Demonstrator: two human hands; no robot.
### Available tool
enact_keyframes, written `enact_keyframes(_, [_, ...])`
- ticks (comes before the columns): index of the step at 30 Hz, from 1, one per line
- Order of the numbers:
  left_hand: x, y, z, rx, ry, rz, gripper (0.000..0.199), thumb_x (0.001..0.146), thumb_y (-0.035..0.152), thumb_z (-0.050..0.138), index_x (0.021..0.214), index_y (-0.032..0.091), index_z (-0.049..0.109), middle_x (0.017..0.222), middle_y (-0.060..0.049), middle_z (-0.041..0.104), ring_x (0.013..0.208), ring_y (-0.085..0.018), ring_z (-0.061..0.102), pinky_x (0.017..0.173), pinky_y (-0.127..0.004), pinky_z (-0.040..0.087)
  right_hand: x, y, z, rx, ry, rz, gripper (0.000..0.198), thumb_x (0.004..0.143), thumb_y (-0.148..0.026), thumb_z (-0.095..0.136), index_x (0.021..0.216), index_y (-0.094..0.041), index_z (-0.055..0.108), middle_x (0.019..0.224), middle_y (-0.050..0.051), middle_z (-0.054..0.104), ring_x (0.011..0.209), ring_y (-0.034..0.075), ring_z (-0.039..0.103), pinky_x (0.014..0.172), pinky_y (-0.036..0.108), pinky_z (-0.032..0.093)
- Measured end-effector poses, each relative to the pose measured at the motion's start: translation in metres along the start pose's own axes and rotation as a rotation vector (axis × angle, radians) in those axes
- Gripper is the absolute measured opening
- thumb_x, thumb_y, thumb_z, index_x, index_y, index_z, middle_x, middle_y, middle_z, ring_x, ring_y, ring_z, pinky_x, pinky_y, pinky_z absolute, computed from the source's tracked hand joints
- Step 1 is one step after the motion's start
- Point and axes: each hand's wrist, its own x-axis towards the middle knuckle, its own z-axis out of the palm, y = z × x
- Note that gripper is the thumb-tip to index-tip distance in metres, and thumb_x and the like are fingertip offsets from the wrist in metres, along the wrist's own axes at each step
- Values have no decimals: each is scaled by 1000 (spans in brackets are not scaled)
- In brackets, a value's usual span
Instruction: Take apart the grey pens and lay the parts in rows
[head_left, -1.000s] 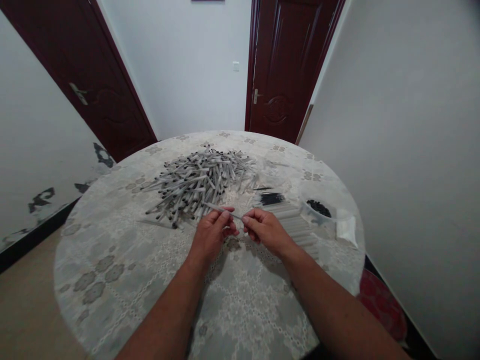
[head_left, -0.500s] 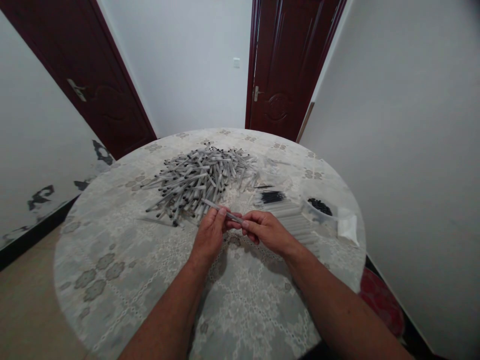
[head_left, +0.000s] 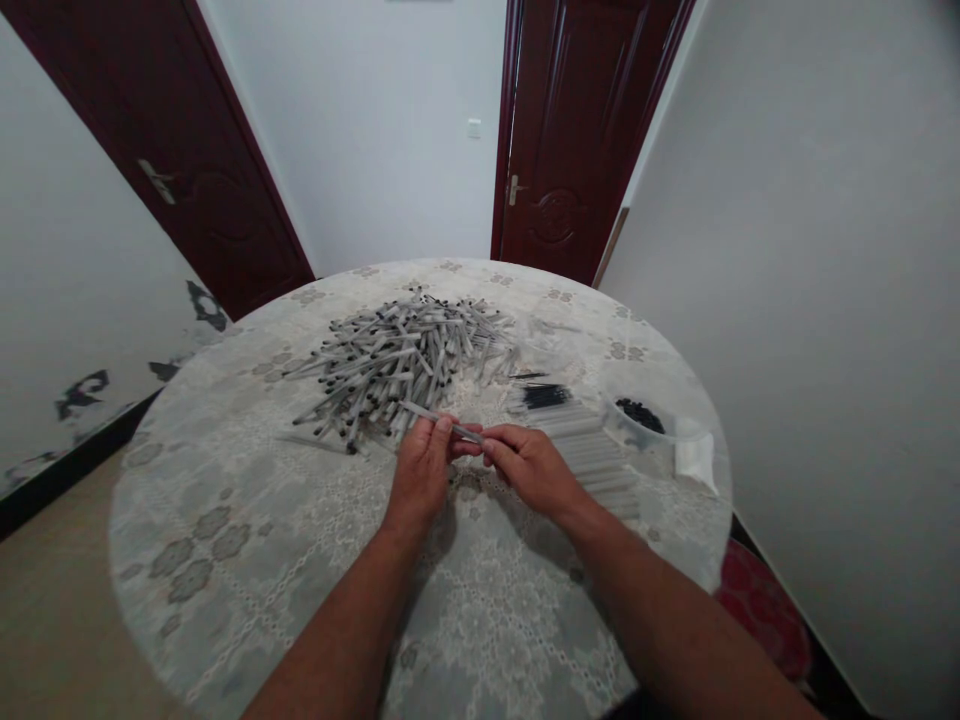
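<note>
A slim, translucent pen-like tube (head_left: 421, 411) is held between my hands above the near middle of the table. My left hand (head_left: 429, 455) is closed around its middle, thumb on top, with one end sticking out to the upper left. At the other end, my right hand (head_left: 525, 462) pinches the tube between thumb and fingers; the fingers hide whatever is at that tip. Just beyond my left hand lies a big heap of similar grey tubes (head_left: 390, 360), many with black ends. Beside my right hand, clear tubes (head_left: 589, 445) lie side by side in a row.
Thin black rods (head_left: 546, 396) lie at the far end of the row. A clear tub (head_left: 611, 425) of small black parts (head_left: 640, 415) stands at the right, with a white packet (head_left: 696, 460) next to it. Clear plastic (head_left: 551, 345) lies behind. A patterned cloth (head_left: 247, 590) covers the round table.
Both hands keep hold of the tube in nearly the same place. The right hand has turned slightly, its fingers tucked closer under the tube's end.
</note>
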Motion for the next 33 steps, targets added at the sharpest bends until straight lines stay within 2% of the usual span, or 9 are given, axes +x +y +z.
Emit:
enact_keyframes(3, [-1, -3, 2, 0, 26, 6, 33, 98, 51, 56, 97, 19, 59, 104, -11, 79, 76, -20, 76, 81, -38, 60, -1, -1, 4, -73, 94, -61, 28, 97, -34, 57, 109, -20, 79, 81, 3, 69, 67, 13, 58, 62, 24, 46])
enact_keyframes(7, [-1, -4, 2, -63, -14, -29, 33, 97, 51, 58, 95, 18, 58, 104, -12, 79, 77, -20, 76, 79, -37, 60, 2, 4, -2, 185, -76, 103, 32, 94, -42, 60, 106, -17, 76, 76, 1, 66, 55, 11, 53, 49, 23, 41])
enact_keyframes(9, [0, -4, 1, -73, -24, -42, 33, 97, 51, 58, 94, 18, 58, 104, -12, 79, 77, -20, 76, 79, -37, 60, 2, 4, -5, 180, -106, 115, 33, 94, -43, 60, 107, -17, 76, 75, 1, 66, 54, 11, 52, 49, 23, 41])
enact_keyframes(14, [-2, -2, 2, -26, 10, -15, 33, 97, 51, 58, 92, 18, 60, 101, -12, 79, 75, -19, 76, 79, -35, 59, -2, -2, 0, -39, 55, -28, 30, 96, -38, 58, 111, -22, 78, 85, 4, 72, 71, 16, 62, 62, 25, 47])
enact_keyframes(18, [-2, -2, 2, -109, -21, -47, 34, 95, 52, 61, 94, 18, 59, 103, -12, 79, 76, -20, 76, 81, -37, 60, -1, 0, -1, 150, -72, 100, 33, 95, -44, 60, 104, -18, 78, 73, 2, 67, 55, 13, 55, 51, 24, 43])
enact_keyframes(23, [-2, -6, 4, -88, 26, -40, 33, 97, 51, 58, 97, 18, 59, 105, -12, 79, 80, -21, 77, 83, -39, 60, -3, -3, 1, -95, 106, -64, 27, 97, -37, 59, 106, -22, 80, 87, 4, 73, 71, 15, 62, 67, 27, 49])
enact_keyframes(29, [-2, -8, 5, -175, 35, -42, 31, 98, 50, 56, 101, 19, 57, 106, -12, 79, 80, -20, 77, 87, -40, 59, -2, -1, 10, 211, 69, 72, 37, 94, -46, 61, 113, -18, 76, 76, 2, 66, 57, 13, 56, 52, 25, 48])
enact_keyframes(31, [-2, -8, 3, -144, 35, -40, 32, 98, 51, 57, 100, 19, 58, 106, -12, 79, 81, -20, 77, 87, -39, 59, -1, 0, 7, 168, 94, 49, 35, 94, -45, 61, 109, -18, 76, 78, 2, 67, 58, 12, 58, 53, 24, 49])
enact_keyframes(33, [-1, -7, 1, -100, -5, -52, 33, 97, 52, 58, 97, 18, 59, 104, -13, 79, 81, -21, 77, 85, -39, 59, -1, 0, 0, 77, 30, 44, 30, 94, -42, 60, 98, -18, 78, 75, 2, 67, 55, 11, 57, 51, 23, 47])
